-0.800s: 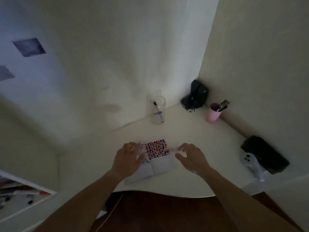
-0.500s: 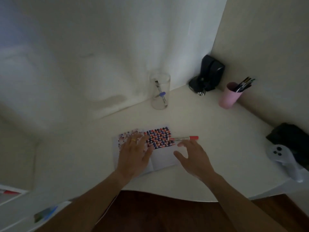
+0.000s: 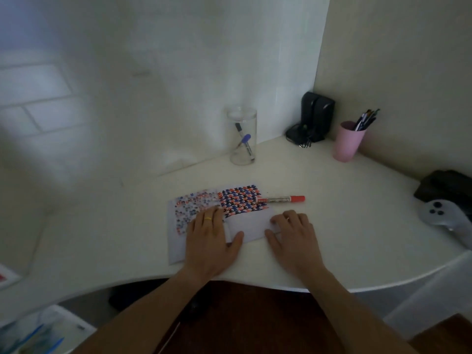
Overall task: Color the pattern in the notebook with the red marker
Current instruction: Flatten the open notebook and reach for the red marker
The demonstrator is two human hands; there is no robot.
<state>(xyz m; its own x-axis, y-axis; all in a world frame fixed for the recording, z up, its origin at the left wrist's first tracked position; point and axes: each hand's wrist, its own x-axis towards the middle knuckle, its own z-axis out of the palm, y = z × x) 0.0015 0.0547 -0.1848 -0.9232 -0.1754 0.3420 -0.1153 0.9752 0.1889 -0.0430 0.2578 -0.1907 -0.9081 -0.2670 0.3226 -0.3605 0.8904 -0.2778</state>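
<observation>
1. The fingers (image 3: 293, 221) of my right hand (image 3: 293, 238) are spread loosely and lie flat; they hold nothing. Their tips rest at the right edge of the notebook (image 3: 217, 218), on the blank lower part of the page.
2. My left hand (image 3: 210, 241) is also flat and open, palm down, with nothing gripped. It presses on the middle of the notebook, across the fold between the two pages, and a yellow ring (image 3: 209, 218) is on one finger.
3. The red marker (image 3: 280, 199) lies on the white desk (image 3: 332, 226), just beyond my right fingertips and apart from them. No finger touches it.
4. The marker lies nearly level. Its red cap points to the right, and its left end touches or slightly overlaps the right edge of the coloured page.
5. The notebook lies open in front of me. The right page has a dense pattern (image 3: 242, 201) in red and dark blue on its upper part; the left page shows a paler, scattered pattern.
6. Farther back stands a clear jar (image 3: 242, 136) with pens inside, well apart from the notebook.
7. In the corner stands a black device (image 3: 315, 116), and beside it a pink cup (image 3: 347, 141) with pens.
8. At the right edge of the desk lies a white controller (image 3: 444, 215), next to a black object that I cannot identify.
</observation>
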